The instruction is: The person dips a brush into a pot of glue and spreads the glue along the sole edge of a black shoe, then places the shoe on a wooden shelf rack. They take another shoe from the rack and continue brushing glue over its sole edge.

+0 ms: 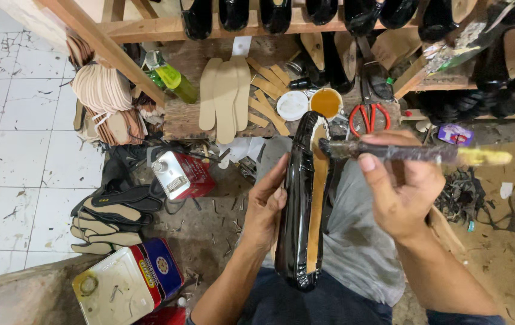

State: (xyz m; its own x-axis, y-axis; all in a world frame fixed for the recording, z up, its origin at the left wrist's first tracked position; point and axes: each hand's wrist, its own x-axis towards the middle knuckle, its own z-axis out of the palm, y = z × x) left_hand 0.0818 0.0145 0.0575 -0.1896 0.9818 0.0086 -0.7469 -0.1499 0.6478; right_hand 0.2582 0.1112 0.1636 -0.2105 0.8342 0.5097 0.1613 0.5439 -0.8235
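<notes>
Black shoe upper, glossy and stretched over a last, stands nearly upright between your two hands, its tan insole board facing your right hand and its toe end toward the workbench beyond your fingers. Your left hand wraps the shiny outer side, fingers curled and closed on it, thumb lying along the edge. Your right hand is closed around a dark, glue-crusted brush handle held crosswise, its left tip touching the upper end of the insole board and its yellowish far end projecting well out past your knuckles to the right.

Open room is scant. Beyond both hands, near the shoe's top, sit a white lid and a round cup of amber glue side by side, with red-handled scissors just to their right. Farther beyond, flat tan insole cutouts lie on the wood. To the left of your left hand stands a small metal can with a red side, and nearer to you a rectangular tin, cream-topped with blue and red sides. Stacked soles lie between them (dark and pale layers). Leather scraps litter the floor to the right of your right hand.
</notes>
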